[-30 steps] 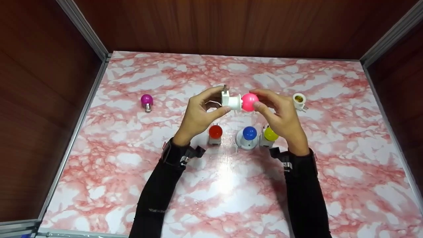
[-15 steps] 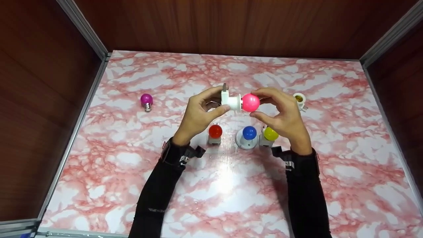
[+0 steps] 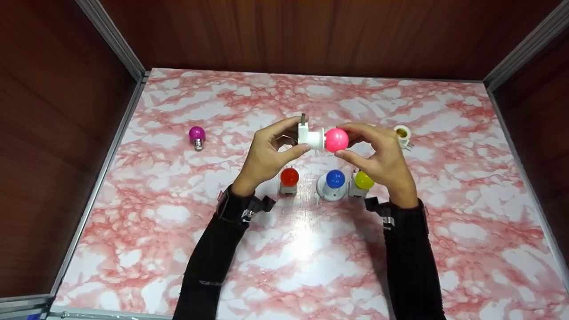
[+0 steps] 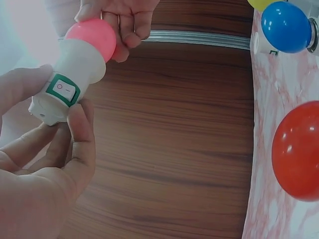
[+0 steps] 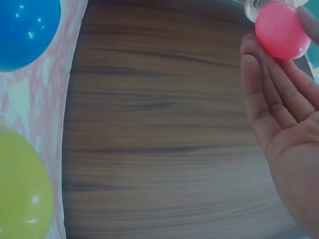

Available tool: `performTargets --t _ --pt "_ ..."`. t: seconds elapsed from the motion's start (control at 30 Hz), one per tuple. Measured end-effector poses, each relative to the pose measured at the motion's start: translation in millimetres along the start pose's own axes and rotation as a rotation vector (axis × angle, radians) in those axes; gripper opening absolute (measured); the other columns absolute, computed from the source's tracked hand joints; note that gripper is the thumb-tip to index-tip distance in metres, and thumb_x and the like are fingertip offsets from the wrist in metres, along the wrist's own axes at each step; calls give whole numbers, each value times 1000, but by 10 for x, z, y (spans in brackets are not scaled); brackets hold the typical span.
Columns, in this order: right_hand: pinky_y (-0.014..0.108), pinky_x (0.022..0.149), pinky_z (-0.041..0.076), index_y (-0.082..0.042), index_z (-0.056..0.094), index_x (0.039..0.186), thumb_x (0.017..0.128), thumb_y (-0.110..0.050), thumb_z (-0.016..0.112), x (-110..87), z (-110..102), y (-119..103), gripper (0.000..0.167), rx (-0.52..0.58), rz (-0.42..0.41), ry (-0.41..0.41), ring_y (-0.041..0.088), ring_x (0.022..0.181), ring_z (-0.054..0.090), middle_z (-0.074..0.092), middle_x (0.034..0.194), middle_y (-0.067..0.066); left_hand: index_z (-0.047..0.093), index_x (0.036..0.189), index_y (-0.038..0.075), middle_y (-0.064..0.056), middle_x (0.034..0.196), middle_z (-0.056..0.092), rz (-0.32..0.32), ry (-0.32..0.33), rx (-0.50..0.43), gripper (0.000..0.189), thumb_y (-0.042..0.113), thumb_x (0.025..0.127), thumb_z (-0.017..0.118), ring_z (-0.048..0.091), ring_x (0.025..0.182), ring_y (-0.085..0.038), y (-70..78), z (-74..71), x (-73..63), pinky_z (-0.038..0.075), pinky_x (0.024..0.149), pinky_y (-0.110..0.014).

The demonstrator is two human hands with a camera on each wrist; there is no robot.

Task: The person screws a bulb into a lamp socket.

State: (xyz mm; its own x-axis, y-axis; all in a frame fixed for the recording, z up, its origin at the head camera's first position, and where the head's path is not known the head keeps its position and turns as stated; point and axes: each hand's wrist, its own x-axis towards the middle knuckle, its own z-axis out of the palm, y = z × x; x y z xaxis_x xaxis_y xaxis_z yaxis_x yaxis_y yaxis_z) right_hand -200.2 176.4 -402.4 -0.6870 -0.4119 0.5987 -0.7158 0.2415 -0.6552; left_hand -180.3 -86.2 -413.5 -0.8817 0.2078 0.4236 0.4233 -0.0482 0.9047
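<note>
My left hand point(image 3: 269, 151) grips a white plug-in lamp socket point(image 3: 315, 140), its metal prongs pointing away from me. A green-framed switch point(image 4: 64, 89) shows on the socket's body in the left wrist view. My right hand point(image 3: 378, 155) pinches a pink light bulb point(image 3: 336, 140) between thumb and fingers, the bulb's base at the socket's mouth. A little of the base's metal shows between the two. Both are held above the table point(image 3: 178, 249), beyond a row of bulbs in holders.
Nearer me stand a red bulb point(image 3: 289, 177), a blue bulb point(image 3: 335, 178) on a round white base and a yellow bulb point(image 3: 364, 180), all in white holders. A loose purple bulb point(image 3: 197, 134) lies at left. An empty white socket point(image 3: 402, 133) lies at right. Wood-patterned walls enclose the table.
My right thumb and fingers have shifted their grip round the pink bulb, the thumb moving from its face to its near edge. The left hand with the socket has hardly moved.
</note>
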Motion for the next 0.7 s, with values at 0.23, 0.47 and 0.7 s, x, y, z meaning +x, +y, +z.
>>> performTargets --t 0.23,0.47,0.7 --pt "11 85 61 4 75 122 83 6 85 -5 -5 4 40 -26 81 -39 -8 89 70 81 100 21 61 141 -11 -29 130 71 43 -15 18 55 -2 90 80 68 105 -9 -24 -7 4 62 89 -22" --pt "10 84 60 1 76 125 86 4 82 -9 5 -5 39 -36 106 -41 -9 91 70 82 103 20 61 142 -11 -30 129 72 26 -4 4 55 -3 91 79 69 105 -10 -24 -10 -4 62 89 -22" --pt "21 94 63 2 71 132 76 11 88 24 14 -19 59 50 -42 51 5 112 73 76 123 22 59 144 -11 -30 139 67 -61 32 -63 54 -3 93 75 70 111 -11 29 -24 -9 62 95 -21"
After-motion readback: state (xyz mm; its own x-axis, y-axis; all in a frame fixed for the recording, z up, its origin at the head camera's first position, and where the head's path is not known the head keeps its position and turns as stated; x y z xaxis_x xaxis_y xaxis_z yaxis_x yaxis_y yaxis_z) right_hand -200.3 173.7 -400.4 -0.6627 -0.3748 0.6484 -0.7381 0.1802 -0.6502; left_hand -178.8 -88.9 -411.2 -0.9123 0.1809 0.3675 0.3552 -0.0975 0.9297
